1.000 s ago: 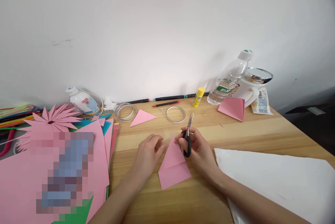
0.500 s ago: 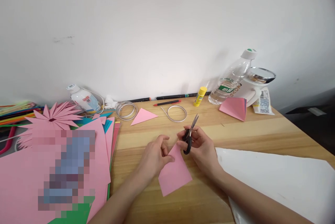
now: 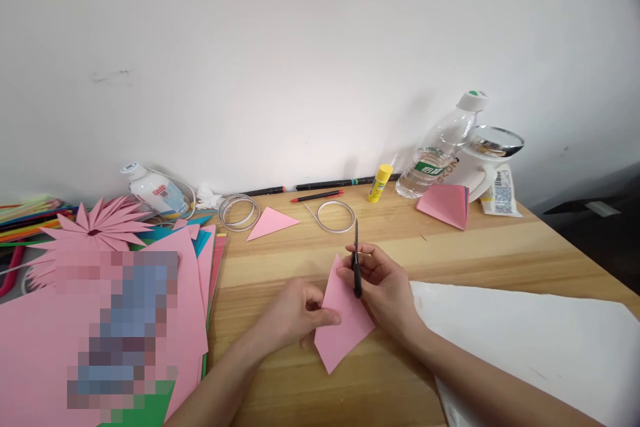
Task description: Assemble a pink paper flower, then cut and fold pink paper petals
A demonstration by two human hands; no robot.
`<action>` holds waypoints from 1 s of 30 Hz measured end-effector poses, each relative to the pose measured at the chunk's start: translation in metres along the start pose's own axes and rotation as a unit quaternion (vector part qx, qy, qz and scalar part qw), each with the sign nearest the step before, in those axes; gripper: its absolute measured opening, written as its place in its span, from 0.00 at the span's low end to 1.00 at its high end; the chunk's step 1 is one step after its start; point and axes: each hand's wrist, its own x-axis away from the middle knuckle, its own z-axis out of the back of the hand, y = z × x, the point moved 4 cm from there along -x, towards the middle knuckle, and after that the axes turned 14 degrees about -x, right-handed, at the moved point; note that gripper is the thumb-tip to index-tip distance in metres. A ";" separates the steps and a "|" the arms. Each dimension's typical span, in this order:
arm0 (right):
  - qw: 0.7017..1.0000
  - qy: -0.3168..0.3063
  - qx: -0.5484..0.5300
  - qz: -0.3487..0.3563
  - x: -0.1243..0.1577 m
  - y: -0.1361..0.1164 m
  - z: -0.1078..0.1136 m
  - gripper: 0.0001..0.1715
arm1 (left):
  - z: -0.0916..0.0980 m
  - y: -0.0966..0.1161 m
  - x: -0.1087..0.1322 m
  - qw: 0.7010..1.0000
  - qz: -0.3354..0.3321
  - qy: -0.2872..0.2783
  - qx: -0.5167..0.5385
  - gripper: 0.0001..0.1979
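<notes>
My left hand is closed on the left edge of a pink piece of paper, thumb flat on top and fingers curled beneath. The paper is held above the wooden table with its narrow corner pointing away from me. In my right hand is a pair of black-handled scissors, blades pointing up and away. My right thumb and a fingertip also touch the paper near its upper corner. Beyond my hands lie a pink paper triangle and a loop of thin strip.
At the left are stacked pink sheets and a pink paper star. Along the wall stand a yellow glue stick, a water bottle and a mug. Folded pink paper and a white board are on the right.
The paper has shifted slightly right and turned, and my left thumb now lies further over it. The scissors have turned more upright and edge-on in my right hand. The view moved a little.
</notes>
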 end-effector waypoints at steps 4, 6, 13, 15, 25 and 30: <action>0.998 -0.046 0.012 -0.035 -0.001 0.001 -0.004 0.24 | 0.010 0.004 0.000 0.996 0.009 0.088 0.020 0.17; 0.998 -0.040 0.009 -0.037 -0.001 0.001 -0.003 0.24 | 0.013 0.005 0.000 0.995 0.014 0.090 0.037 0.16; 1.000 0.000 -0.024 -0.021 -0.005 -0.001 0.003 0.27 | 0.010 0.001 0.000 0.995 0.021 0.083 0.045 0.14; 0.999 0.004 -0.031 -0.022 -0.006 -0.002 0.003 0.27 | 0.012 0.003 0.001 0.991 0.020 0.119 0.050 0.15; 0.996 0.003 -0.078 -0.031 -0.006 -0.004 0.002 0.28 | 0.021 0.008 0.003 0.986 -0.017 0.113 0.124 0.13; 0.997 -0.001 -0.074 -0.018 -0.007 -0.005 0.002 0.27 | 0.023 0.004 0.003 0.984 0.003 0.127 0.123 0.12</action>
